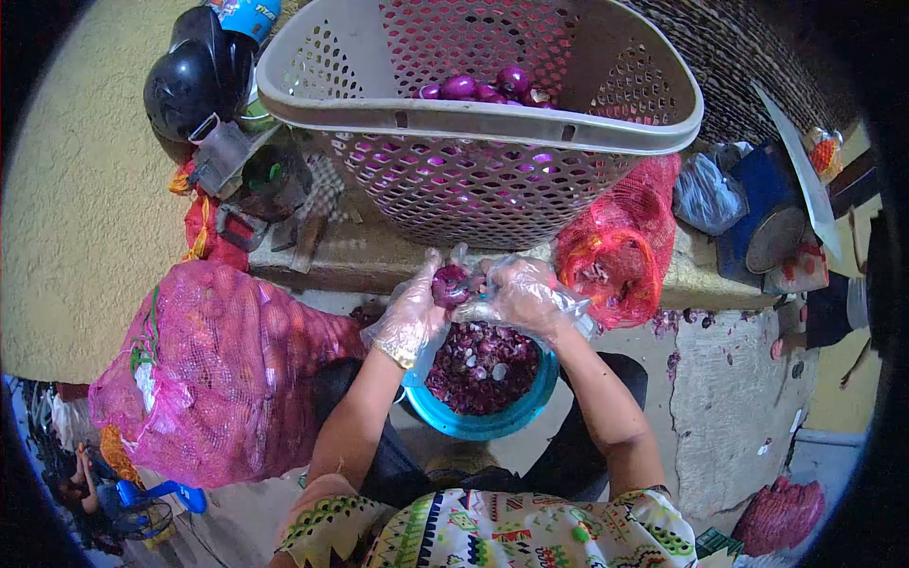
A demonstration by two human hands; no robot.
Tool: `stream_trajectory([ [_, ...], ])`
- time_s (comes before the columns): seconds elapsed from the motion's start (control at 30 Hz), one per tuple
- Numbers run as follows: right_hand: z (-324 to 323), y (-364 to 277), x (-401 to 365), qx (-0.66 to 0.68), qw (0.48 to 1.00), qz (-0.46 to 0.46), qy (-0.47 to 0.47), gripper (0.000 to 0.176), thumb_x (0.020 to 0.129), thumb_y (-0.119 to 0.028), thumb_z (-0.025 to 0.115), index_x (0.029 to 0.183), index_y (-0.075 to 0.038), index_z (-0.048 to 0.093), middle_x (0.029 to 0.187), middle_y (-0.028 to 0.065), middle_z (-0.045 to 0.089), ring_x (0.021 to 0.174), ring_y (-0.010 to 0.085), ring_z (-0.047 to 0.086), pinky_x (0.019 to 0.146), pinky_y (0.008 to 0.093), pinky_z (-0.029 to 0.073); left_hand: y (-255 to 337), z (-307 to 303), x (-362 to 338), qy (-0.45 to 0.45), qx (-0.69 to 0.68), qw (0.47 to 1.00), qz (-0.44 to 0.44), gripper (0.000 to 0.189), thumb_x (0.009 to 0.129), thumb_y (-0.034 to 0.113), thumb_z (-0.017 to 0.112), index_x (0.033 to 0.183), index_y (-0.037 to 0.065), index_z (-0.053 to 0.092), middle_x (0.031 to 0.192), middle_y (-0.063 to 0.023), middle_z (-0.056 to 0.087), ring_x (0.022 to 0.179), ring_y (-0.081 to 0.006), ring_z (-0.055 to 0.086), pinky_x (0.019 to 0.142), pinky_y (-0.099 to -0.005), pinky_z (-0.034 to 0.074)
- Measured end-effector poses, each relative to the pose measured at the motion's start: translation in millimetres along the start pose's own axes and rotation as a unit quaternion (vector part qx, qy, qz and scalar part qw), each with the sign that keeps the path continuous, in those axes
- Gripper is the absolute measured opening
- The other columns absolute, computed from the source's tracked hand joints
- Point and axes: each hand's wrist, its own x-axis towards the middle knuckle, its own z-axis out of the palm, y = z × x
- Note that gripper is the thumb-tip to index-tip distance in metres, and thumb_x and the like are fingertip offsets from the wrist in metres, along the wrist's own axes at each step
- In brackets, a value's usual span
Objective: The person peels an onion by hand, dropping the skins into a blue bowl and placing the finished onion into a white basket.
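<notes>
A clear plastic glove covers each of my hands. My left hand (413, 312) has its fingers wrapped round a purple-red onion (451, 287). Close against the onion's right side is my right hand (526, 295), its fingers closed; what they hold, if anything, is hidden by the glove and the hand. Below both hands, between my knees, a turquoise basin (478, 431) holds dark red onion skins and a few pale bits. Above them stands a large grey perforated basket (473, 204) with peeled purple onions (459, 87) inside.
A full pink mesh sack (237, 379) stands at the left. An open red mesh bag (615, 270) lies right of the basket on the ledge (379, 260). Another red sack (781, 516) is at the lower right. A person is partly visible at the far lower left.
</notes>
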Motion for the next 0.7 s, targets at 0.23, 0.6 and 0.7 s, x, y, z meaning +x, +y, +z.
stream_trajectory([
  [0.23,-1,-1,0,-0.014,1.0,0.001,-0.011,0.055,0.072,-0.066,0.071,0.082,-0.011,0.069,0.068,0.0154,0.065,0.066,0.0352,0.066,0.063,0.0469,0.05,-1,-16,12,0.0,-0.014,1.0,0.0,0.046,0.095,0.042,0.062,0.118,0.003,0.056,0.105,-0.0191,0.066,0.093,-0.0352,0.068,0.081,-0.0497,0.059],
  [0.6,-1,-3,3,-0.048,0.997,0.007,-0.055,0.06,0.081,-0.066,0.063,0.072,-0.008,0.071,0.064,0.0188,0.064,0.061,0.0375,0.066,0.059,0.0483,0.052,-1,-4,5,-0.004,-0.047,0.999,0.001,0.04,0.097,0.037,0.061,0.122,0.007,0.058,0.097,-0.0152,0.063,0.085,-0.0361,0.065,0.078,-0.0525,0.058],
  [0.7,3,0,2,-0.057,0.998,-0.027,-0.024,0.059,0.082,-0.069,0.06,0.067,-0.012,0.071,0.058,0.0152,0.062,0.055,0.0341,0.064,0.053,0.0461,0.05,0,-5,6,0.018,-0.053,0.998,-0.005,0.038,0.097,0.036,0.061,0.122,0.008,0.06,0.097,-0.0142,0.062,0.084,-0.0352,0.064,0.08,-0.0533,0.058],
])
